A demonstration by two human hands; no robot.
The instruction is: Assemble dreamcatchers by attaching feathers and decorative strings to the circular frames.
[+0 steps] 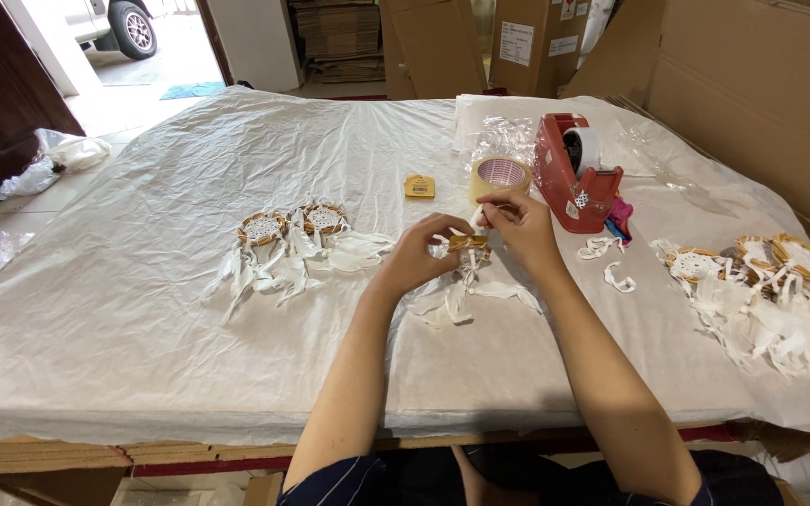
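Both hands meet over the middle of a table covered in crinkled white paper [142, 309], working on one small dreamcatcher [467, 243], a woven tan ring with white ribbons trailing from it toward the person. The left hand [419, 253] is closed on the ring's near left side, pinching it between thumb and fingers. The right hand [517, 225] is curled shut on the ring's upper right, its fingertips nipping a short white strip at the top. The ring sits just above the paper; its ribbons [461, 298] lie spread on the sheet. To the left, well apart, two finished dreamcatchers [292, 225] lie side by side with their ribbons splayed. A pile of more [761, 272] lies at the right edge. Just beyond the hands stands a tape roll [500, 174], and beside it a red tape dispenser [574, 173]. A small yellow box [419, 186] lies left of the roll. Two loose white scraps [608, 262] lie right of the right forearm. Cardboard boxes [752, 84] stand behind the table.
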